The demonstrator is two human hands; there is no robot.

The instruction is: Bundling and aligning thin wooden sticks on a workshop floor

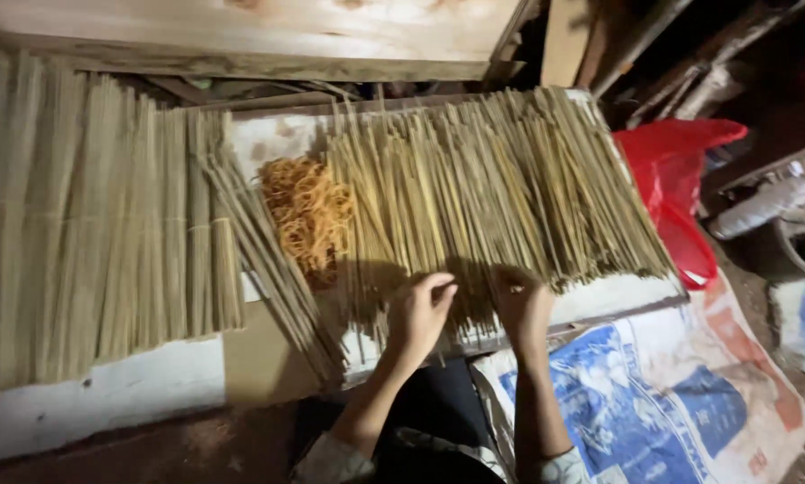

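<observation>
On the white board point(134, 394), the loose pile of thin sticks point(492, 188) lies fanned beside bundled sticks point(89, 215) and a heap of orange rubber bands point(306, 213). Both hands rest on the pile's near ends: left hand point(420, 309) curled, fingertips pinching a few sticks; right hand point(523, 305) cupped (grip hidden). Best practice: gather an even count, align the ends.
</observation>
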